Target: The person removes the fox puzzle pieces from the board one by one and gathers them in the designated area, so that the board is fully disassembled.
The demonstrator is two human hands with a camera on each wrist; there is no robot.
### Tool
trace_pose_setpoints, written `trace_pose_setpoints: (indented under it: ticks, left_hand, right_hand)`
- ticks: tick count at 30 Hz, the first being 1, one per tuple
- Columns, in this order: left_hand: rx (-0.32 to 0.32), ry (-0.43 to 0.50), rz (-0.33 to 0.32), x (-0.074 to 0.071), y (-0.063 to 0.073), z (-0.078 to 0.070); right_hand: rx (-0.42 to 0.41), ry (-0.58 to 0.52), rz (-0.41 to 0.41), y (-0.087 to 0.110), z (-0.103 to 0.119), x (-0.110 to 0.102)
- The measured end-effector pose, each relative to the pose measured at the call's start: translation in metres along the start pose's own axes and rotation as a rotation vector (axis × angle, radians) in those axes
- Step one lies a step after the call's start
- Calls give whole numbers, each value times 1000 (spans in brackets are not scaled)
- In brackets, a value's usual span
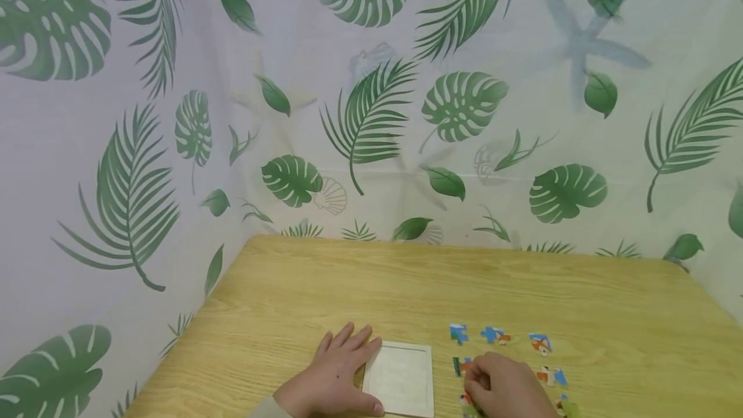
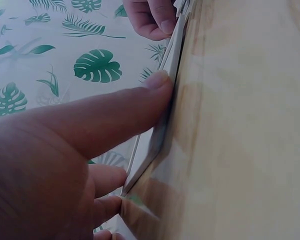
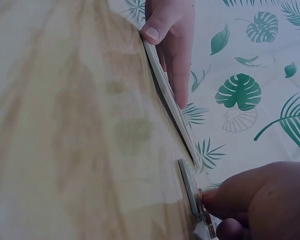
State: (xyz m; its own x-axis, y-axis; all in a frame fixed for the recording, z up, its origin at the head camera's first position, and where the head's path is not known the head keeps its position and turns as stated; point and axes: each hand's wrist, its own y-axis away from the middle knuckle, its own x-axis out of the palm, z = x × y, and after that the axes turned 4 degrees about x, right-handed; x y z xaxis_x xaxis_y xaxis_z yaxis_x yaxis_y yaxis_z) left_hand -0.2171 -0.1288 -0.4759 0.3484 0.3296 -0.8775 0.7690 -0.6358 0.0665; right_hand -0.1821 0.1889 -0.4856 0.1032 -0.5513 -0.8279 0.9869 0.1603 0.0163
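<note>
A square white tray (image 1: 400, 379) with a raised rim lies flat on the wooden table. My left hand (image 1: 339, 373) spreads over its left side, the thumb at the near edge and the index finger by the far left corner; in the left wrist view the thumb (image 2: 140, 100) presses on the rim. To the right of the tray, my right hand (image 1: 505, 386) has curled fingers and pinches a small jigsaw puzzle piece (image 3: 210, 220), mostly hidden by the fingers. Another piece (image 1: 458, 366) lies beside those fingertips.
Several colourful jigsaw pieces lie in loose rows around the right hand, including a blue-green piece (image 1: 458, 333), a blue-orange piece (image 1: 495, 335) and a fox-patterned piece (image 1: 540, 343). A leaf-printed curtain (image 1: 371, 108) stands behind the wooden table (image 1: 348, 282).
</note>
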Motion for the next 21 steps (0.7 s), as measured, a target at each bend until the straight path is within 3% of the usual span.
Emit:
trace_pose_setpoints:
  ticks: [14, 21]
  left_hand:
    - [-1, 72, 12, -4, -1, 2]
    - [-11, 100, 23, -3, -1, 4]
  right_hand:
    - [-12, -16, 2, -2, -3, 0]
    - [69, -105, -47, -2, -1, -12]
